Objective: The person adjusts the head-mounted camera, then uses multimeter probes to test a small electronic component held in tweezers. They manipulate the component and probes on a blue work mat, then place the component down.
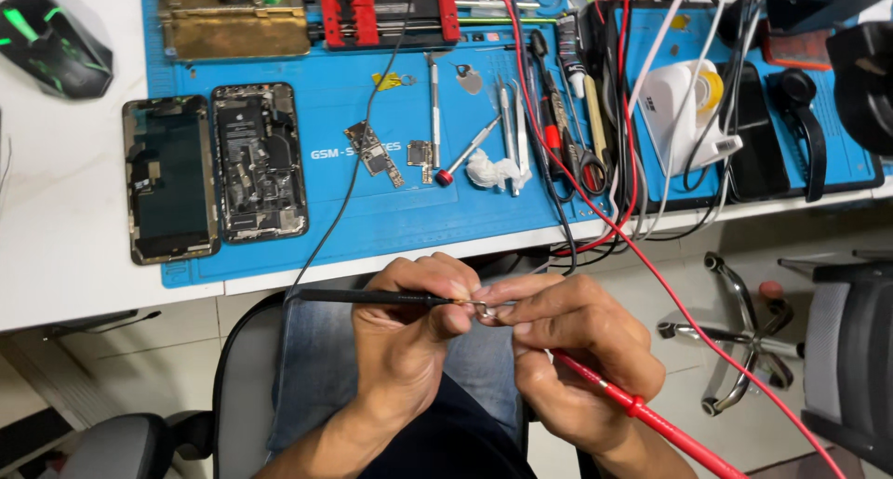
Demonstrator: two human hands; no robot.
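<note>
Over my lap, in front of the table edge, my left hand (414, 325) grips a black test probe (372, 297) that lies level, its black lead running up over the blue mat (326, 228). My right hand (572, 344) holds a red test probe (642, 409) that slants down to the right, with a red lead rising to the bench. Both probe tips meet at a tiny metal part (483, 308) pinched between my fingertips.
On the mat lie an opened phone body (258, 161), its detached screen (170, 178), small circuit boards (374, 153), tweezers, screwdrivers and a red board holder (386, 9). A mouse (54, 42) is far left. A chair base (744, 339) stands right.
</note>
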